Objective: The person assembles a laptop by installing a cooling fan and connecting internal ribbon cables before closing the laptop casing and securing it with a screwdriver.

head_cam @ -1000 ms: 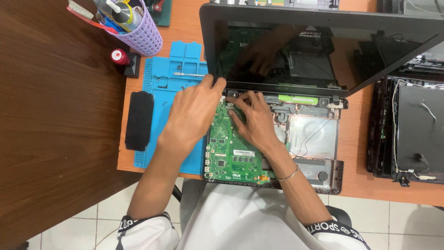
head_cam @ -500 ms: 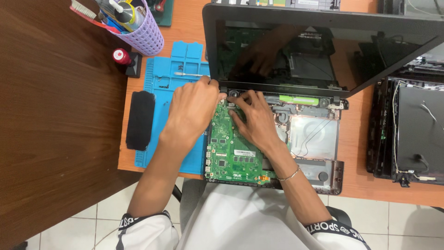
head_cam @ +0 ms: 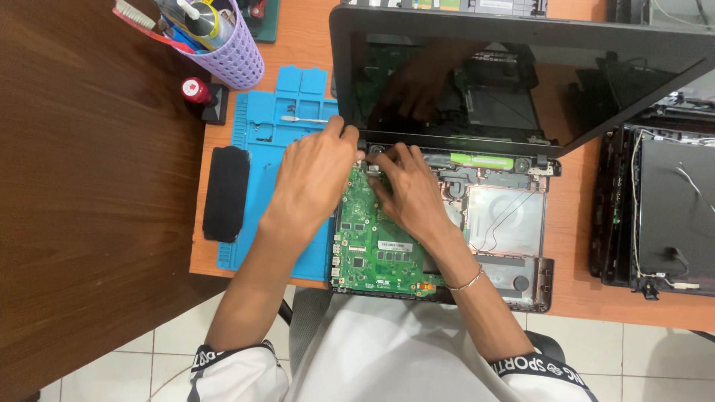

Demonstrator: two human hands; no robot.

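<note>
A blue work mat (head_cam: 262, 141) lies on the counter (head_cam: 298, 59). Near it stand a purple basket of tools (head_cam: 231, 56), a black pad (head_cam: 226, 193) and another opened laptop (head_cam: 663, 208).

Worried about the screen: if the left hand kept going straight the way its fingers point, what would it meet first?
Probably the laptop's open screen at its hinge edge: the left hand points up toward it, fingertips almost there, though depth is unclear.

Both hands — left hand (head_cam: 313, 175), right hand (head_cam: 408, 195) — palms down, fingers bent.
</note>
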